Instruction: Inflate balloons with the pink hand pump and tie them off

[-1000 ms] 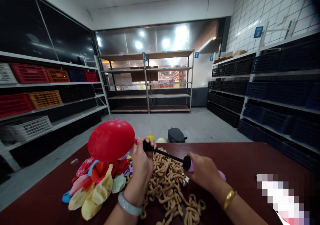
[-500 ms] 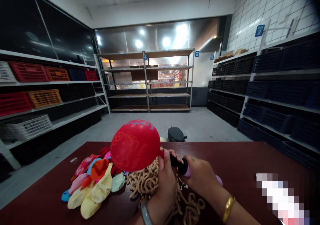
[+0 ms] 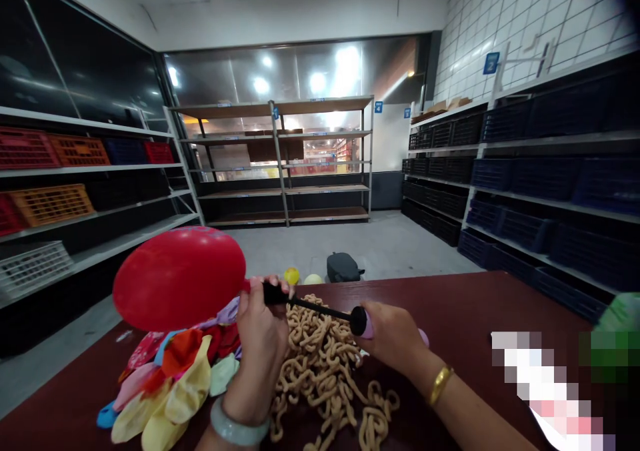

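Observation:
My left hand [image 3: 260, 334] is closed round the neck of a red balloon [image 3: 177, 277] and the black nozzle end of a hand pump [image 3: 320, 311]. The balloon is swollen and sticks out to the left above the table. My right hand [image 3: 395, 334] grips the pump's pink body, with the thin black rod drawn out between the two hands. Both hands hover over a heap of tan rope [image 3: 325, 364] on the dark red table [image 3: 475, 304].
A pile of flat coloured balloons [image 3: 165, 384] lies left of the rope. On the floor beyond the table sit a grey bag [image 3: 343, 267] and two small yellow balls [image 3: 300, 277]. Shelving with crates lines both side walls and the back.
The pump rod was pushed in half a second ago and is drawn out again now. The red balloon has grown and swung to the left. The view has shifted slightly right.

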Tool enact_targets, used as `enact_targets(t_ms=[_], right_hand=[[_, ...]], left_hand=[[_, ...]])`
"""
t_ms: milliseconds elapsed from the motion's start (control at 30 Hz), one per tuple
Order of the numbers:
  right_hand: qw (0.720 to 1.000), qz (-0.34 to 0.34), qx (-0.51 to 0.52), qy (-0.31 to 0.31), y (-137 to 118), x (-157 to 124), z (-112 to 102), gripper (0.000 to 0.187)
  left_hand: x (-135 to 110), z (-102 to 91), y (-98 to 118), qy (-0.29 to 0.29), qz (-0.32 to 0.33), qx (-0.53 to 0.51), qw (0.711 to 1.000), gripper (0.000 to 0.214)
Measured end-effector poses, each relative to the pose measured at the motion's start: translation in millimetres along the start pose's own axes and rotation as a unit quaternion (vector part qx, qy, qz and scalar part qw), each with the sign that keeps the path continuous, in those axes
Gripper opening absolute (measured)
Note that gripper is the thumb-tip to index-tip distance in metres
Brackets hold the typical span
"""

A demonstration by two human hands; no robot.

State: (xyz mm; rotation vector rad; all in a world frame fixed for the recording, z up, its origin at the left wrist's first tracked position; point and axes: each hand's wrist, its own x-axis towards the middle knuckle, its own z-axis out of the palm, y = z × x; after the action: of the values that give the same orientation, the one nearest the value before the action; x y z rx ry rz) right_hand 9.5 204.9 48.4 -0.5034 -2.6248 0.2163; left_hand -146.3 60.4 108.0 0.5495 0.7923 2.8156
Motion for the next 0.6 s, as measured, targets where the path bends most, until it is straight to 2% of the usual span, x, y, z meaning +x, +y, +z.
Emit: enact_targets(t_ms=[100,233,500,600], right_hand=[[1.0,0.003,-0.005,0.004,3,0,2,0.039],[1.0,0.007,-0.006,0.009,3,-2,4,0.034],[1.0,0.004,0.028,0.008,-14,-7,0,0.026],[0.999,0.003,0.041,0.01,-18,-8,-2,0.023]], left_hand=[[4,-1.3,2,-0.005,0.003,-0.011,1.0,0.029],[-10,-0.2,-12,-0.012,0.006,-0.02,1.0,0.025],[-66,5.7,-57,-0.038,-0.125,0.011,0.991,0.022],[-77,5.1,-67,-0.039,-0.132,0.019,0.99,0.022]])
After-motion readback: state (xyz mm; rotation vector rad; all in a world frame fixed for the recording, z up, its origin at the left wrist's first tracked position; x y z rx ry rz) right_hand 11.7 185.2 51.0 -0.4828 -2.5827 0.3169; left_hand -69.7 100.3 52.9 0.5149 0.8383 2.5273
